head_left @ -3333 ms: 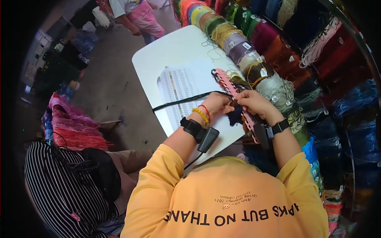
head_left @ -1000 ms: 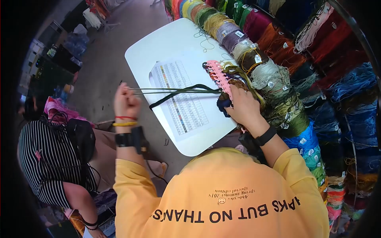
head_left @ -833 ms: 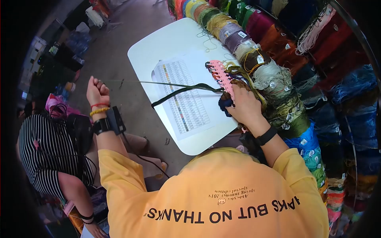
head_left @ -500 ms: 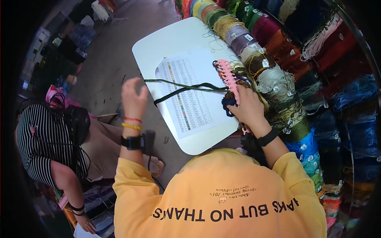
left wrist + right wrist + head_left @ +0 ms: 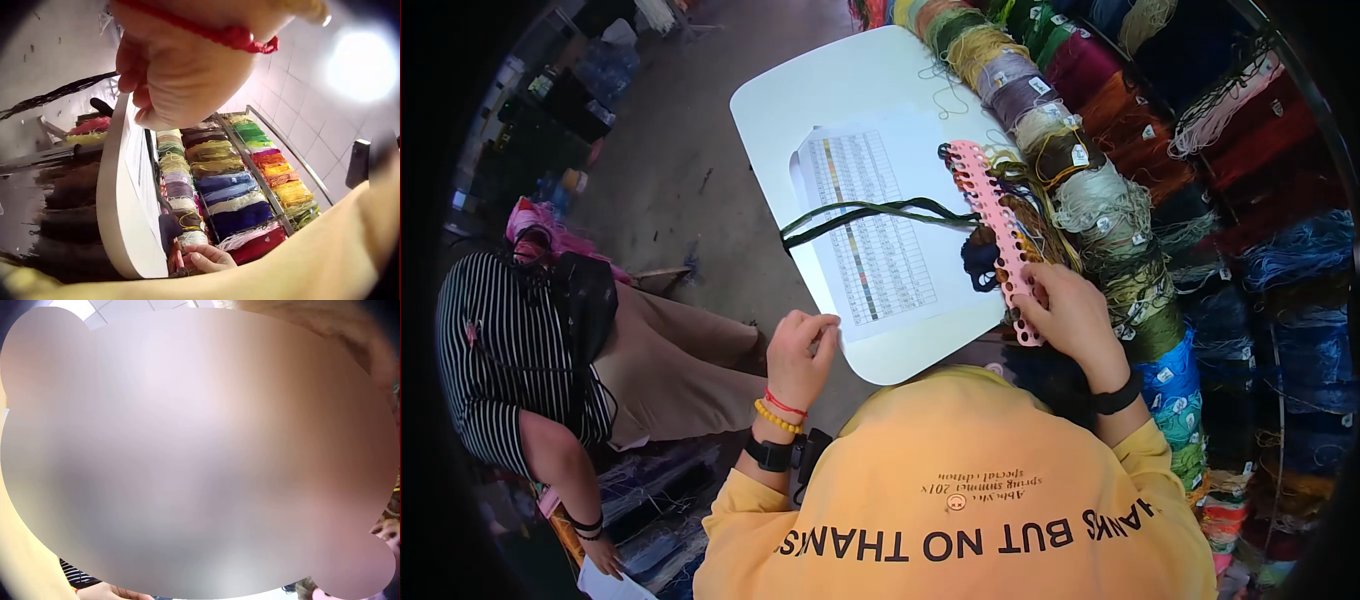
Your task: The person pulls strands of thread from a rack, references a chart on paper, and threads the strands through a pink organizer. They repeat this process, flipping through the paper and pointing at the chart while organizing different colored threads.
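Observation:
A long pink holed thread holder (image 5: pixel 992 218) lies along the right side of the white table (image 5: pixel 880 75), with dark looped threads along its edge. My right hand (image 5: pixel 1075 312) pinches it close to its lower end, thumb on top. A dark green skein of thread (image 5: pixel 890 210) runs left from the holder across a printed chart (image 5: pixel 870 250) and over the table's edge. Beside the holder sits a navy bundle of thread (image 5: pixel 980 262). My left hand (image 5: pixel 800 352) hovers by the near left table edge, fingers loosely curled with nothing visible in them. The right wrist view is mostly blurred.
Labelled thread hanks (image 5: pixel 1100 210) in many colours hang on a rack along the table's right side. At left, a person in a striped top (image 5: pixel 520 350) bends over. Pink thread (image 5: pixel 550 235) hangs behind that person, and floor (image 5: pixel 710 160) shows beyond the table.
My left hand drew green strands far out to the left, let them go and came back down to the near table edge. My right hand slid from the holder's middle to its lower end.

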Demonstrator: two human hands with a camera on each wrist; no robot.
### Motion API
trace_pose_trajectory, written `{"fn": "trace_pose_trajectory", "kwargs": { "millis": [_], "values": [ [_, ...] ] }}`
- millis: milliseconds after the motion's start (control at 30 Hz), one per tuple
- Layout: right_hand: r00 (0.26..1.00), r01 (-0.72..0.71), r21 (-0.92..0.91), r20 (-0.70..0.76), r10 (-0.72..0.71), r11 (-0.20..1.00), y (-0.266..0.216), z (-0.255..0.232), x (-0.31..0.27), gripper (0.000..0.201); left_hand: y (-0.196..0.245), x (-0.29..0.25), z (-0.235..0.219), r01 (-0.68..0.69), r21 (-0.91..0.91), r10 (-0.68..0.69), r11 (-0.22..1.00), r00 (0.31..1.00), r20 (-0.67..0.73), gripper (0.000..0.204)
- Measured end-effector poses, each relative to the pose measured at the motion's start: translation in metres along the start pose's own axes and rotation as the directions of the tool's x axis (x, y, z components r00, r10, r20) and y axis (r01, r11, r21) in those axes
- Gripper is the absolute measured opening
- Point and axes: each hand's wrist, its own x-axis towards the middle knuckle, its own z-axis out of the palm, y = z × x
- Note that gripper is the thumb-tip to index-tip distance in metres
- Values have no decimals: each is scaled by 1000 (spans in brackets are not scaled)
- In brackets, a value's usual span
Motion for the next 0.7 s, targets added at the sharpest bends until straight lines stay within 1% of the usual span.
{"fn": "trace_pose_trajectory", "kwargs": {
  "millis": [33,200,300,400,433,467,533,700],
  "values": [
    [1000,5,18,0,-5,1000,0,1,-2,32,2,-1,1,13,-13,-13,1000,1000,6,11],
    [1000,26,78,4,-27,997,-3,10,-6,33,10,1,4,-11,-25,11,1000,1000,11,12],
    [1000,31,37,5,-31,999,-3,13,-6,37,11,4,5,-32,-18,32,999,999,21,13],
    [1000,4,42,25,-5,999,-3,17,-6,41,10,5,5,-70,7,70,997,998,4,13],
    [998,-23,45,55,20,999,-5,17,-5,42,9,5,6,-86,18,86,996,996,-4,13],
    [999,-2,46,33,1,999,-6,18,-5,42,8,5,5,-91,23,92,996,996,-6,13],
    [999,-28,64,47,25,998,-10,17,-5,43,7,5,4,-108,27,108,994,994,-9,14],
    [998,-30,70,63,26,997,-14,18,-2,42,4,7,5,-112,65,113,991,994,-8,16]
  ]
}}
